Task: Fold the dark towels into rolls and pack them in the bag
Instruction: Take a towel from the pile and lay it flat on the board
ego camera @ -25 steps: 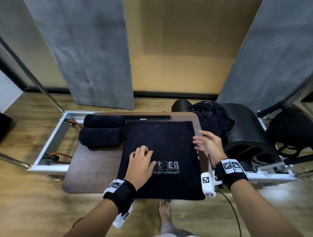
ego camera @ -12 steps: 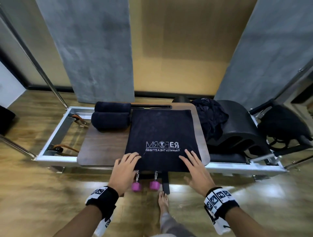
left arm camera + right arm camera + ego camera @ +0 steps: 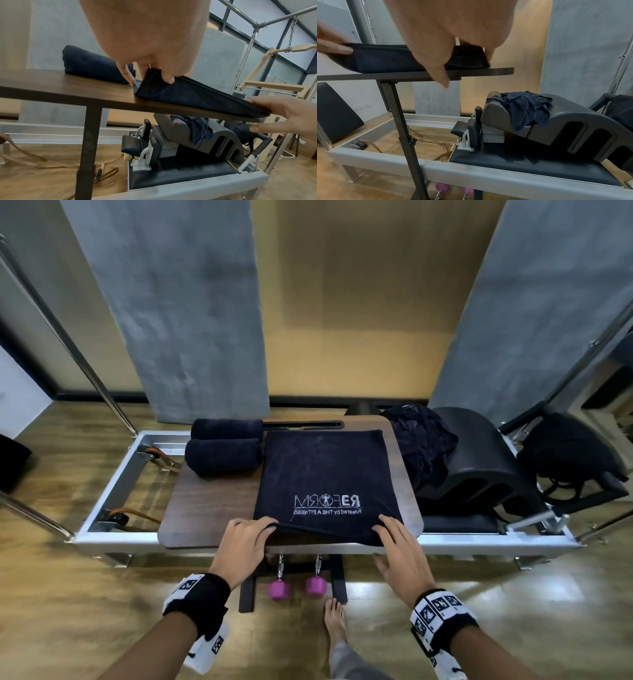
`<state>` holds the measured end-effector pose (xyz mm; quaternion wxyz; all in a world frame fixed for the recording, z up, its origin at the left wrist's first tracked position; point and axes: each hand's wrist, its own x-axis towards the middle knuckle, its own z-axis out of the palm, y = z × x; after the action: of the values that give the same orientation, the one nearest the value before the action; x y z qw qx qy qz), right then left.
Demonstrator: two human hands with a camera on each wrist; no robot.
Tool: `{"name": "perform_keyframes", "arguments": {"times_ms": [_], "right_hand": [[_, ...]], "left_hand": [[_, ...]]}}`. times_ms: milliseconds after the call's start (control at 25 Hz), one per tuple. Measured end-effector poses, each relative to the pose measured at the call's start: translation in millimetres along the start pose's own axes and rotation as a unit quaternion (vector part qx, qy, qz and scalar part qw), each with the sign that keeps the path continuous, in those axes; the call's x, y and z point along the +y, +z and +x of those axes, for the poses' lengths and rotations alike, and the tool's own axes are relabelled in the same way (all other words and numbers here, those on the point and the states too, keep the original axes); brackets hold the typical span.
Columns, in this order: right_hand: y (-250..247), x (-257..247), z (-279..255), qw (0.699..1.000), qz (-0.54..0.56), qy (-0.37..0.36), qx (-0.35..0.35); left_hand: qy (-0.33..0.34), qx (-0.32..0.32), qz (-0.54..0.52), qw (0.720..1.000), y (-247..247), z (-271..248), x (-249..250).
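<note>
A folded dark towel (image 3: pixel 322 474) with a white logo lies flat on the wooden table (image 3: pixel 212 501). My left hand (image 3: pixel 270 530) pinches its near-left corner (image 3: pixel 154 77) and holds that corner a little off the board. My right hand (image 3: pixel 387 539) rests straight fingers (image 3: pixel 489 54) on the near-right corner, while its thumb hangs free in front of the table edge. Two rolled dark towels (image 3: pixel 224 455) lie side by side at the table's far left. A crumpled heap of dark towels (image 3: pixel 424 446) sits on the black arc barrel. A black bag (image 3: pixel 565 453) lies further right.
The table stands over a metal reformer frame (image 3: pixel 113 484) with brown straps inside. The black arc barrel (image 3: pixel 479 467) fills the right part of the frame. Two pink dumbbells (image 3: pixel 279 590) sit on the floor under the table's near edge, beside a bare foot (image 3: pixel 334 621).
Both hands drew back from the towel's middle to its near edge. The left hand, flat half a second ago, now pinches the near-left corner and has lifted it.
</note>
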<state>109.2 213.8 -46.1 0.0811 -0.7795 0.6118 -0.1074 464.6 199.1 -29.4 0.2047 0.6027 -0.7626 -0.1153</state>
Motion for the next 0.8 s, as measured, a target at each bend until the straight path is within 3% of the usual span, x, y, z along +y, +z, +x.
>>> {"name": "perform_keyframes", "arguments": {"times_ms": [120, 240, 480, 680, 800], "right_hand": [[-6, 5, 8, 0.999, 0.029, -0.002, 0.033], [-29, 19, 20, 0.985, 0.169, 0.028, 0.035], [-86, 53, 86, 0.890, 0.439, 0.126, 0.005], [-96, 62, 173, 0.856, 0.489, 0.156, 0.056], [-90, 74, 227, 0.866, 0.462, 0.184, 0.052]], "left_hand": [[0.019, 0.002, -0.010, 1.000, -6, 12, -3], [0.018, 0.014, -0.080, 0.997, -11, 25, -10], [-0.006, 0.084, -0.158, 0.984, -27, 85, -12], [-0.048, 0.132, -0.112, 0.984, -37, 162, -6], [-0.063, 0.100, -0.073, 0.990, -32, 213, -7]]}}
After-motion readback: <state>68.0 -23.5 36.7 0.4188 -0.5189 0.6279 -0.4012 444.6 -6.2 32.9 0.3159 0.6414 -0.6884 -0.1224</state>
